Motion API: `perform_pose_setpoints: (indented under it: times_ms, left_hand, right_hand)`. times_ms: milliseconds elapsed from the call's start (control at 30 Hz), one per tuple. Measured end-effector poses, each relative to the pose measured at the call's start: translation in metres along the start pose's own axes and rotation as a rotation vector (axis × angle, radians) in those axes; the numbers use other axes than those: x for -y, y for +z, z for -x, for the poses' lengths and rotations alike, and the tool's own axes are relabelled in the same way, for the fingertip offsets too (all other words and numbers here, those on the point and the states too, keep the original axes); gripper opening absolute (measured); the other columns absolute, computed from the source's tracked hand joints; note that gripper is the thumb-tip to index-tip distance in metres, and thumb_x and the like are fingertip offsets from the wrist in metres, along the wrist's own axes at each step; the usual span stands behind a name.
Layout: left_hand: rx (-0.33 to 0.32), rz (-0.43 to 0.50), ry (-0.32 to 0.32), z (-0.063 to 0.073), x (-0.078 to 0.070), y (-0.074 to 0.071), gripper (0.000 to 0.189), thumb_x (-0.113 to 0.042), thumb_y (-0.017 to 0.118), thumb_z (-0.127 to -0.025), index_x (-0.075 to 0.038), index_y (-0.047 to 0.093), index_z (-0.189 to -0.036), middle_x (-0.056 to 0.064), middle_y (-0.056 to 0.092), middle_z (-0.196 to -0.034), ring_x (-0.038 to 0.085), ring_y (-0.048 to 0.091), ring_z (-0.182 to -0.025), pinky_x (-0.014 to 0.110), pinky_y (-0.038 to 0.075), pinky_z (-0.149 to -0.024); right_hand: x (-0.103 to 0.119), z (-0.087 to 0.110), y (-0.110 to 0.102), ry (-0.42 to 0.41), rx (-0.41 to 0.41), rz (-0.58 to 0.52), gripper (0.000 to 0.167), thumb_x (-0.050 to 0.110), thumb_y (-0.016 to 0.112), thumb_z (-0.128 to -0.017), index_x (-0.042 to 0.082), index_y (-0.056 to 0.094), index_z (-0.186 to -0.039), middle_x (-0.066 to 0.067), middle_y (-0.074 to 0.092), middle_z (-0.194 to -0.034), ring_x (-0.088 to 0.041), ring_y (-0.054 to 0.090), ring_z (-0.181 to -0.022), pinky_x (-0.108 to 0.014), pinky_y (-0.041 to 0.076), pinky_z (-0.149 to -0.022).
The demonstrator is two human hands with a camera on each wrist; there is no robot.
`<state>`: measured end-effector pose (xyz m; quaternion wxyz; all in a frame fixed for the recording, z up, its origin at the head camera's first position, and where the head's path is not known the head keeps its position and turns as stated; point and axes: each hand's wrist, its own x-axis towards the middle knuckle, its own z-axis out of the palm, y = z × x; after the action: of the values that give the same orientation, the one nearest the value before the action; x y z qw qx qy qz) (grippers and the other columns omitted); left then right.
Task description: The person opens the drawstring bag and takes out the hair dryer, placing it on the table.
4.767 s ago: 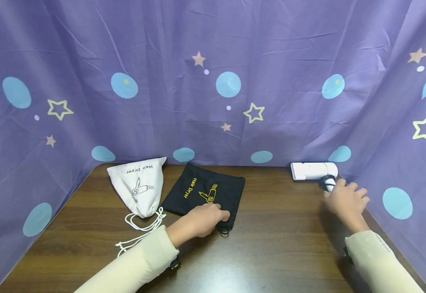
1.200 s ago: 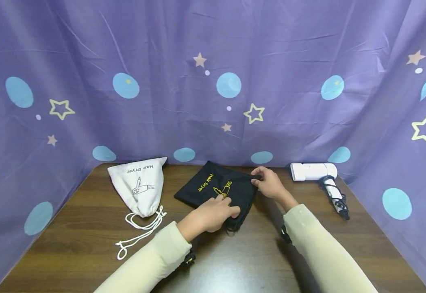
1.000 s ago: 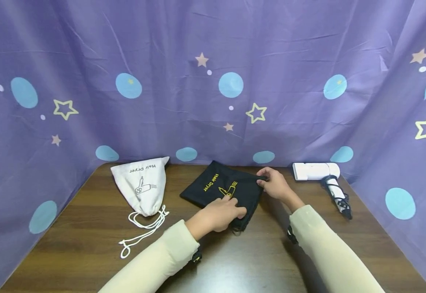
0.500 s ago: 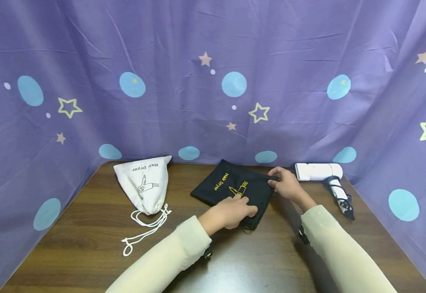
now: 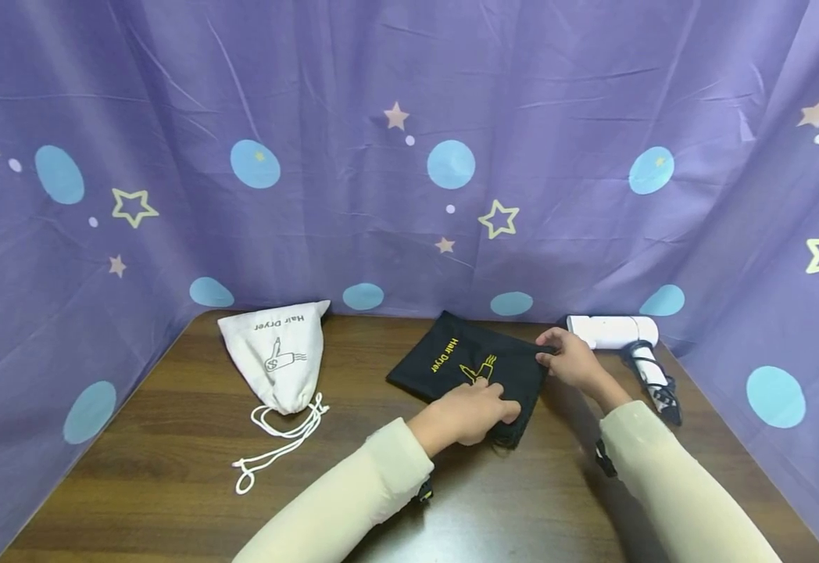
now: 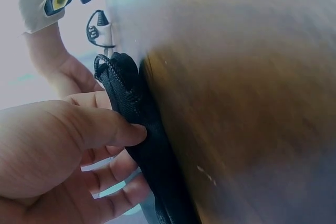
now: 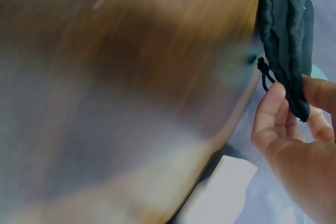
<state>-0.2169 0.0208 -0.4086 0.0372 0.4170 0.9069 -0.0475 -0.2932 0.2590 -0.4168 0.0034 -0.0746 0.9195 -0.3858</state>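
Observation:
A flat black drawstring bag (image 5: 473, 352) with yellow "Hair Dryer" print lies on the table, right of its middle. My left hand (image 5: 464, 414) lies over its near side; in the left wrist view the thumb (image 6: 131, 132) and fingers pinch the gathered edge. My right hand (image 5: 578, 367) pinches the bag's right corner between thumb and fingers, slightly raised. In the right wrist view the bag's mouth (image 7: 283, 30) shows a narrow gap between its two hems. Just beyond the right hand rests a white hair dryer (image 5: 613, 332), black cord wound round its handle.
A white drawstring bag (image 5: 276, 352) with dark hair dryer print lies at the table's back left, its white cords (image 5: 286, 446) trailing forward. A purple curtain (image 5: 353, 156) surrounds the back and sides of the wooden table (image 5: 170, 453).
Earlier the right hand was at the hair dryer's handle; it then moved left and took the black bag's corner. Both hands and the bag have since shifted right, towards the dryer.

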Motion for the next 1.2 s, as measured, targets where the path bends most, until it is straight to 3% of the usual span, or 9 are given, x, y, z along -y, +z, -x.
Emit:
perform_pose_setpoints:
  times_ms: [267, 633, 800, 1000, 1200]
  left_hand:
    - [-0.009, 0.023, 0.002, -0.007, -0.01, -0.001, 0.035, -0.006, 0.072, -0.093, -0.032, 0.059, -0.113, -0.005, 0.056, -0.112, 0.017, 0.054, -0.105, 0.03, 0.051, -0.082]
    - [-0.065, -0.032, 0.024, -0.013, -0.02, 0.004, 0.034, -0.009, 0.074, -0.092, -0.033, 0.062, -0.113, -0.007, 0.06, -0.112, 0.014, 0.058, -0.102, 0.031, 0.052, -0.08]
    - [-0.078, -0.055, 0.038, -0.014, -0.023, 0.005, 0.036, -0.01, 0.074, -0.092, -0.034, 0.064, -0.118, -0.007, 0.062, -0.116, 0.014, 0.06, -0.104, 0.031, 0.053, -0.083]
    - [-0.102, -0.056, 0.056, -0.01, -0.02, 0.005, 0.038, -0.012, 0.073, -0.094, -0.032, 0.063, -0.124, -0.007, 0.062, -0.121, 0.013, 0.06, -0.109, 0.03, 0.052, -0.087]
    - [-0.174, -0.04, 0.045, -0.001, -0.005, 0.004, 0.036, -0.008, 0.071, -0.094, -0.028, 0.064, -0.123, -0.004, 0.063, -0.122, 0.016, 0.061, -0.106, 0.03, 0.053, -0.083]
  right_hand:
    - [-0.011, 0.009, -0.01, -0.009, 0.003, 0.039, 0.023, 0.005, 0.064, -0.099, -0.003, 0.058, -0.12, -0.032, 0.059, -0.132, -0.026, 0.067, -0.084, -0.033, 0.056, -0.068]
    - [-0.026, 0.015, -0.02, 0.011, -0.031, 0.059, 0.023, 0.005, 0.065, -0.097, -0.002, 0.059, -0.118, -0.032, 0.061, -0.119, -0.027, 0.069, -0.075, -0.034, 0.054, -0.064]
    - [-0.032, 0.018, -0.021, 0.008, -0.044, 0.052, 0.023, 0.003, 0.066, -0.095, -0.003, 0.059, -0.116, -0.028, 0.064, -0.11, -0.021, 0.066, -0.069, -0.034, 0.054, -0.062]
    - [-0.039, 0.019, -0.026, 0.041, -0.057, 0.054, 0.023, 0.005, 0.066, -0.096, -0.003, 0.059, -0.117, -0.021, 0.065, -0.102, -0.019, 0.064, -0.069, -0.031, 0.053, -0.06]
    - [-0.046, 0.022, -0.031, 0.034, -0.067, 0.071, 0.023, 0.004, 0.067, -0.094, -0.004, 0.06, -0.115, -0.019, 0.066, -0.094, -0.019, 0.065, -0.066, -0.033, 0.054, -0.058]
